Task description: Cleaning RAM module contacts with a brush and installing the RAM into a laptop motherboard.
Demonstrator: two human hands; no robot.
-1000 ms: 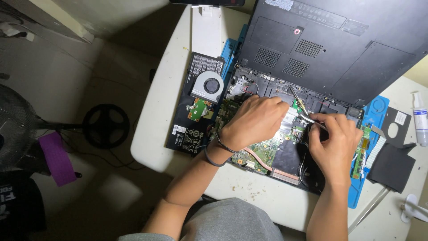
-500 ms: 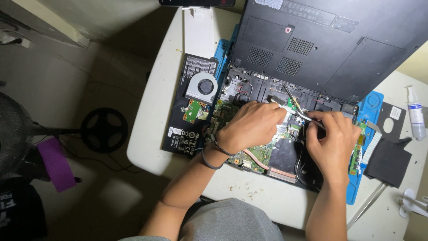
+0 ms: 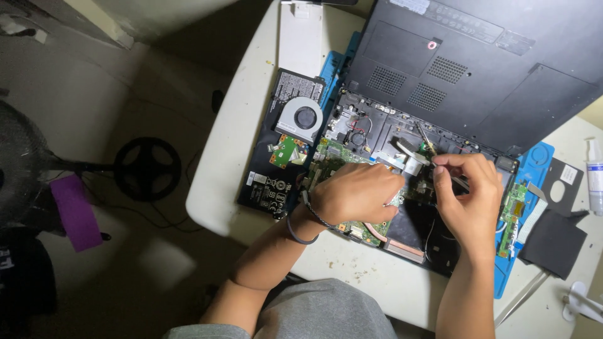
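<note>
**Green board under two hands in an opened laptop**

Green is the colour of the motherboard [image 3: 352, 168] that I see in the middle of the open laptop base [image 3: 411, 188], which lies on a white table [image 3: 220, 182] over a blue mat [image 3: 531, 164]. The left hand [image 3: 358, 194] rests flat on this board, palm down, fingers bent a little; it grips nothing that I can see, it only presses. A dark band is around its wrist.

At 3 o'clock from it, just beside, is the right hand [image 3: 468, 194]. Its fingers are closed in a pinch on thin metal tweezers [image 3: 428, 145], whose tips point toward 11 o'clock and reach the area of a pale flat ribbon cable [image 3: 407, 158]. I cannot tell if the tips touch the cable.

At 12 o'clock, the dark bottom cover [image 3: 477, 69] of the laptop stands tilted over the base. At 10 o'clock from the left hand, a grey round cooling fan [image 3: 300, 118] and a small green circuit piece [image 3: 287, 150] lie on a black battery pack [image 3: 273, 169]. At 3 o'clock of the right hand, a narrow green board strip [image 3: 512, 216] lies on the mat, and beyond it black flat pieces [image 3: 553, 242] and a white bottle [image 3: 594, 176].
</note>
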